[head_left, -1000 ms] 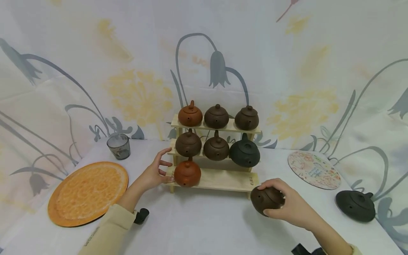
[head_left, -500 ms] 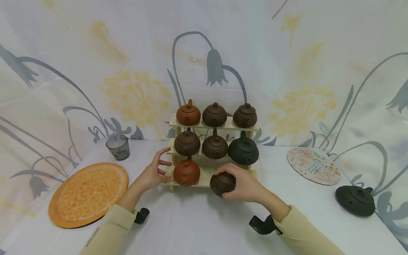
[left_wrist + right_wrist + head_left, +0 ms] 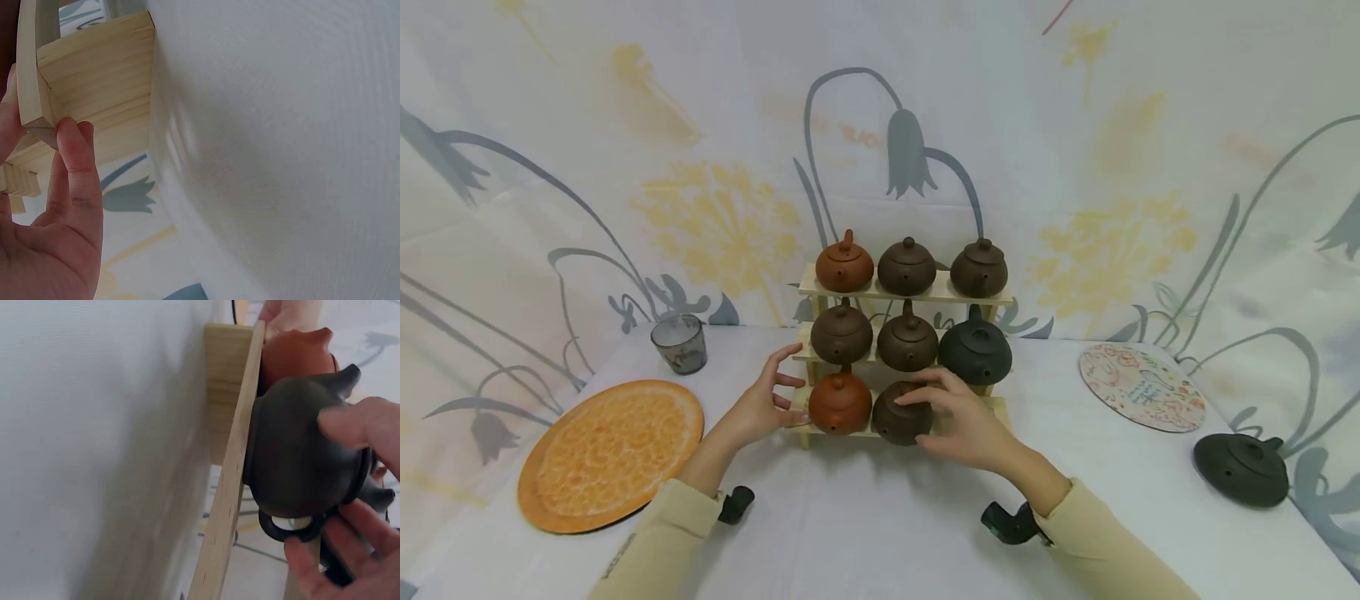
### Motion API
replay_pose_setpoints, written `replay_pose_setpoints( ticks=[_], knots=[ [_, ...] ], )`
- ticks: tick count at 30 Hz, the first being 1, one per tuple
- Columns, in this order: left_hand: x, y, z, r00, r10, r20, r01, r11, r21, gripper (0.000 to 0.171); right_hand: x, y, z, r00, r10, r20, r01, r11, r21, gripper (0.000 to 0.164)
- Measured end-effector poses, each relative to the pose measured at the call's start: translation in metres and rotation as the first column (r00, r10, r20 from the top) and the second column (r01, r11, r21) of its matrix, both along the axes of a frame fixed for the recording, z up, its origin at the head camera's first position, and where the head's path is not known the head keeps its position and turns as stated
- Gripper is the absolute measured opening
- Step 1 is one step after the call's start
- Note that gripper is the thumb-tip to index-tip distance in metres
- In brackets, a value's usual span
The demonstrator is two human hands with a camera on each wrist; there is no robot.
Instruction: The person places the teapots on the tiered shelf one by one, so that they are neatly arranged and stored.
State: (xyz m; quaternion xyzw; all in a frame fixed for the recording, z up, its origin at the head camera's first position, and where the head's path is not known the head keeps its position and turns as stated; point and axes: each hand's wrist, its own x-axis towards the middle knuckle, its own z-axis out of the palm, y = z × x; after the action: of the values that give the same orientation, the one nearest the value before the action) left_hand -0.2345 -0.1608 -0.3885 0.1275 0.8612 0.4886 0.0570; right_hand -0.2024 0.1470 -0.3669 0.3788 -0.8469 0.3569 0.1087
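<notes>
A dark brown teapot (image 3: 901, 414) stands on the bottom shelf of a light wooden three-tier stand (image 3: 1000, 407), beside an orange-brown teapot (image 3: 840, 405). My right hand (image 3: 966, 427) is at the dark pot's right side, fingers spread loosely about it. In the right wrist view the thumb (image 3: 350, 424) overlaps the pot's body and the fingertips are by its loop handle (image 3: 290, 532). At the stand's left end my left hand (image 3: 758, 412) pinches the bottom shelf's end (image 3: 36, 103) between thumb and fingers, close to the orange-brown pot.
Several teapots fill the two upper shelves, including a greenish-black teapot (image 3: 976, 352). A black teapot (image 3: 1242, 469) stands at far right near a printed round mat (image 3: 1142, 387). At left are an orange round mat (image 3: 613, 454) and a grey glass cup (image 3: 680, 343).
My right hand has carried the dark brown teapot leftward onto the bottom shelf, and its fingers have loosened around it. My left hand has stayed at the shelf's left end.
</notes>
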Motion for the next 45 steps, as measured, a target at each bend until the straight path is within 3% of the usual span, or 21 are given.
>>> replay_pose_setpoints(
  ticks=[5, 17, 26, 28, 32, 37, 45],
  knots=[
    [-0.003, 0.000, 0.000, 1.000, -0.013, -0.003, 0.013, 1.000, 0.011, 0.095, 0.004, 0.003, -0.004, 0.998, -0.066, -0.002, 0.066, 0.996, -0.061, 0.049],
    [-0.002, 0.000, 0.000, 1.000, -0.011, 0.000, 0.011, 1.000, 0.016, 0.095, -0.003, 0.007, -0.004, 0.986, 0.054, 0.158, -0.029, 0.987, -0.160, 0.049],
    [-0.001, 0.000, 0.001, 1.000, -0.013, 0.004, 0.013, 1.000, 0.016, 0.096, -0.001, -0.003, -0.006, 0.987, -0.053, 0.152, 0.084, 0.975, -0.205, 0.040],
    [-0.001, 0.000, 0.002, 1.000, -0.008, 0.008, 0.008, 1.000, 0.016, 0.096, 0.004, -0.005, 0.003, 0.987, -0.029, 0.160, 0.063, 0.975, -0.213, 0.038],
    [0.001, 0.000, 0.004, 1.000, -0.010, 0.006, 0.010, 1.000, 0.018, 0.097, 0.004, -0.003, 0.005, 0.984, 0.016, 0.179, 0.023, 0.977, -0.212, 0.037],
    [0.002, 0.000, 0.006, 1.000, -0.018, 0.000, 0.018, 1.000, 0.024, 0.097, -0.006, 0.004, -0.009, 0.973, 0.066, 0.223, -0.012, 0.972, -0.236, 0.037],
    [0.002, -0.001, 0.001, 1.000, -0.010, 0.002, 0.010, 1.000, 0.020, 0.095, 0.007, 0.012, -0.012, 0.981, 0.082, 0.176, -0.041, 0.974, -0.223, 0.040]
  ],
)
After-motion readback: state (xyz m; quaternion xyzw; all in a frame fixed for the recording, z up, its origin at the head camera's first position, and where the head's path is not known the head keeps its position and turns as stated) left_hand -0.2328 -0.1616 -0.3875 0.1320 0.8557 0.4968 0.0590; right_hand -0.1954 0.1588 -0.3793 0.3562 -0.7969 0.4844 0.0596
